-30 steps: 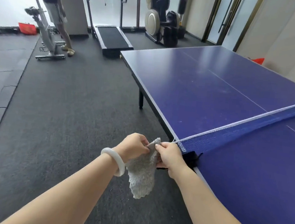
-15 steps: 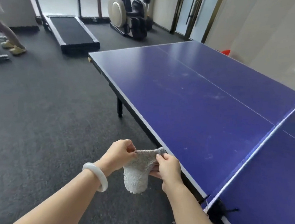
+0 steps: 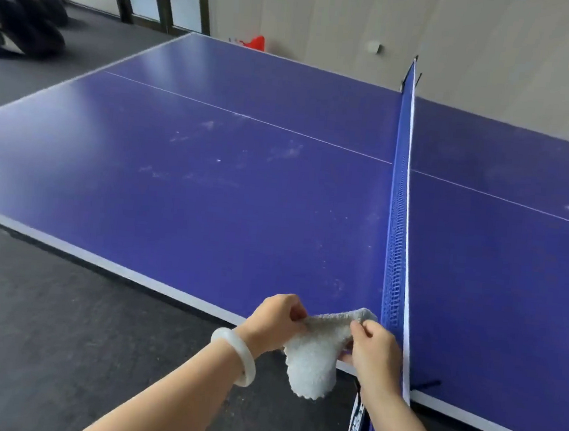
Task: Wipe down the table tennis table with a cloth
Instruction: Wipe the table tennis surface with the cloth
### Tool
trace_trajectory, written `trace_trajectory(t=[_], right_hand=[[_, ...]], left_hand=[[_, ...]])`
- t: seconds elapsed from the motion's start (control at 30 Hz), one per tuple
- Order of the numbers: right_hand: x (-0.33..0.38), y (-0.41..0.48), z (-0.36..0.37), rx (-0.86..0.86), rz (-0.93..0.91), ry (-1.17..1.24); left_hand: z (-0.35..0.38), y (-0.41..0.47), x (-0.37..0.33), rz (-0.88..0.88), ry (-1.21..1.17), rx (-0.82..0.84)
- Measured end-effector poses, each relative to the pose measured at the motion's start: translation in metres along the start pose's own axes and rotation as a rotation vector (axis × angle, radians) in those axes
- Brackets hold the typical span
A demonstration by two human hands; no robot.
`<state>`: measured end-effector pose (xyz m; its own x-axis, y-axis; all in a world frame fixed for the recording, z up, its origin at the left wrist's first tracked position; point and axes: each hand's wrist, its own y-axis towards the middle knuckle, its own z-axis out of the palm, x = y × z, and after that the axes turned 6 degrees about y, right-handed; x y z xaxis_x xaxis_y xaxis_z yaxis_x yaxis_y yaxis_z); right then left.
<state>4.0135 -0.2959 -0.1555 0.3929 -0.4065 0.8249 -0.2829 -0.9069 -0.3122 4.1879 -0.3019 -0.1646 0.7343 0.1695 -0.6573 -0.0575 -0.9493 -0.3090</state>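
Note:
A blue table tennis table [image 3: 209, 191] fills the view, with pale dusty smudges on the left half. Its blue net [image 3: 399, 208] runs away from me on the right. A grey fluffy cloth [image 3: 315, 359] hangs over the table's near edge, just left of the net. My left hand [image 3: 275, 321], with a white bangle on the wrist, pinches the cloth's left top corner. My right hand [image 3: 373, 347] pinches the right top corner beside the net. The cloth droops between them.
Dark grey floor [image 3: 44, 314] lies to the left and below the table. A black massage chair [image 3: 18, 20] stands at the far left. A red object [image 3: 255, 42] sits behind the table's far edge by the beige wall. Dark-framed doors stand at the back left.
My view has swung right to face the table side-on, with the net now directly ahead. Both hands still hold the cloth, now spread wider over the table's near edge.

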Motion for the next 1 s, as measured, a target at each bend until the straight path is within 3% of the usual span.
trace_trajectory(t=[0.1, 0.2, 0.3, 0.4, 0.57, 0.83, 1.0], right_hand=[[-0.002, 0.01, -0.007, -0.14, -0.086, -0.165], [-0.001, 0.025, 0.001, -0.192, -0.104, -0.195], [-0.003, 0.045, 0.028, -0.034, 0.049, -0.226], [-0.019, 0.057, 0.056, 0.136, 0.061, -0.514], [-0.028, 0.065, 0.084, -0.127, 0.131, -0.843], [-0.028, 0.102, 0.146, -0.212, 0.368, -0.781], [-0.026, 0.06, 0.201, -0.225, 0.14, -0.809]], left_hand=[[0.008, 0.028, -0.004, 0.05, 0.015, 0.131], [0.007, 0.058, -0.002, 0.055, 0.008, 0.155], [-0.004, 0.089, 0.018, 0.032, 0.107, 0.127], [-0.012, 0.111, 0.052, -0.038, 0.302, 0.125], [-0.028, 0.122, 0.101, 0.062, 0.417, 0.078], [-0.092, 0.153, 0.165, 0.261, 0.434, -0.08], [-0.109, 0.187, 0.18, 0.383, 0.577, -0.018]])
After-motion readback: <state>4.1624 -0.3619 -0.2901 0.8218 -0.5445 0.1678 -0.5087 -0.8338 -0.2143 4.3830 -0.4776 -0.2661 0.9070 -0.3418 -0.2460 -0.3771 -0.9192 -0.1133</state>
